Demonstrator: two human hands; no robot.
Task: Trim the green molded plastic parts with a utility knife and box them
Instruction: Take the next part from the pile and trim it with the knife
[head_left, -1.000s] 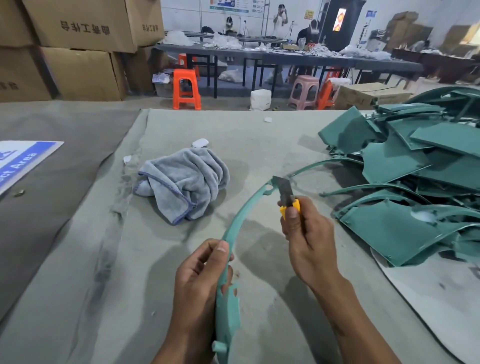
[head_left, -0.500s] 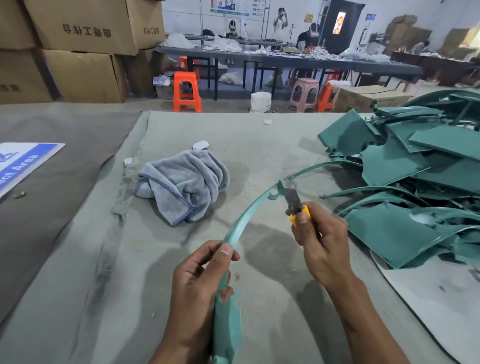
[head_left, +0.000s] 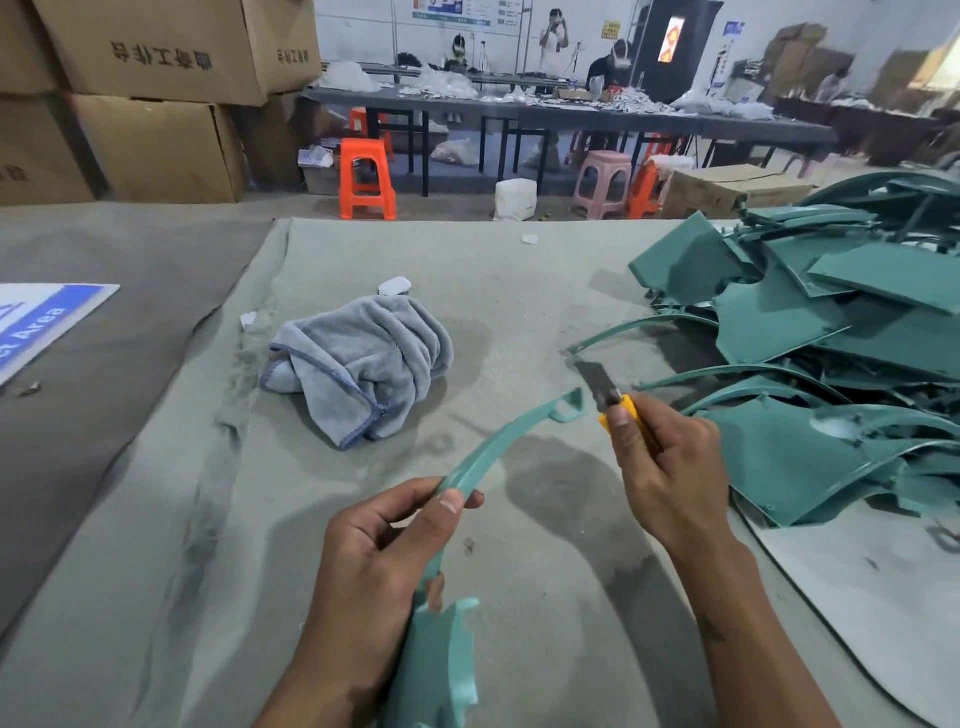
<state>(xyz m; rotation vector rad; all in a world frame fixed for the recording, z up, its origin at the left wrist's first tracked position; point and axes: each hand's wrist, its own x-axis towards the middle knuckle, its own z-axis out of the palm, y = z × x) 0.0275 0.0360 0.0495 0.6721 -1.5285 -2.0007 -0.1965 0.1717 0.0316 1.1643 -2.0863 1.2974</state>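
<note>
My left hand (head_left: 379, 561) grips a long curved green plastic part (head_left: 498, 441) near its middle, thumb on top. The part's wide end hangs below the hand and its looped tip points up and to the right. My right hand (head_left: 670, 467) holds a yellow utility knife (head_left: 605, 395) with the grey blade out. The blade sits just right of the part's tip, a small gap between them. A pile of green molded parts (head_left: 810, 364) covers the table's right side.
A crumpled grey towel (head_left: 363, 358) lies left of centre on the grey cloth-covered table (head_left: 156, 519). A blue and white sign (head_left: 36, 322) lies at the left edge. Cardboard boxes (head_left: 156, 104) are stacked at the back left. Beyond the table stand orange and pink stools and people at a long bench.
The knife has drawn away from the part's tip to the right. My left hand has tilted the part, so its tip now sits lower and left of the blade.
</note>
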